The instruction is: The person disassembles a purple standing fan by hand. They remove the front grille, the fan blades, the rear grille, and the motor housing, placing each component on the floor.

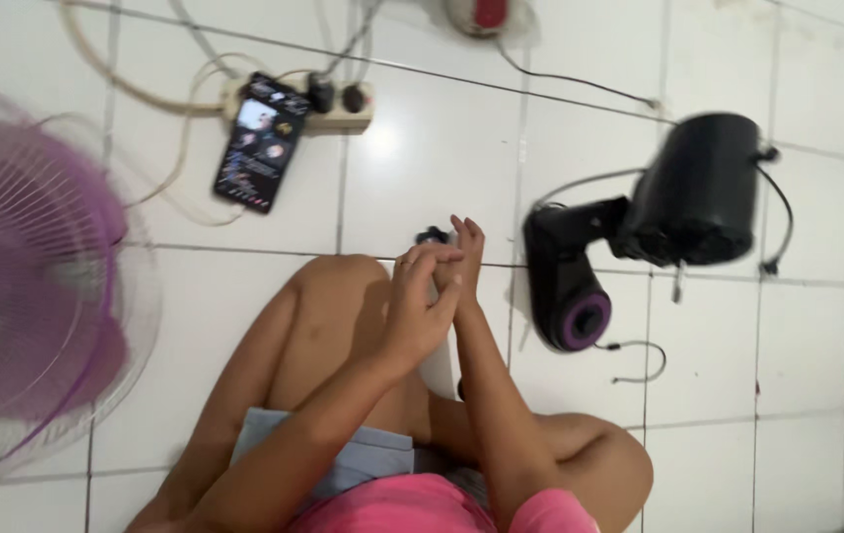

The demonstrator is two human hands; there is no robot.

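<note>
Hands meet above the raised left knee (328,306), near the middle of the view. Left hand (420,301) is curled, its fingers wrapped over the right hand (463,259), whose fingertips point away toward the far side. Whether either hand pinches anything cannot be told; the contact area is blurred. A small dark object (432,235) shows just beyond the fingertips, on or close to the white tiled floor (422,168); its kind is unclear.

Right of the hands, just apart from them, lies a black fan motor housing (698,188) joined to a black neck with a purple-ringed end (580,318), tipped over on the floor. A thin wire hook (639,360) lies near that end. At the left edge stands a fan guard with purple blades (27,286). On the far side a phone with a lit screen (262,141) rests partly on a cream power strip (343,104), with cables running off to the left
</note>
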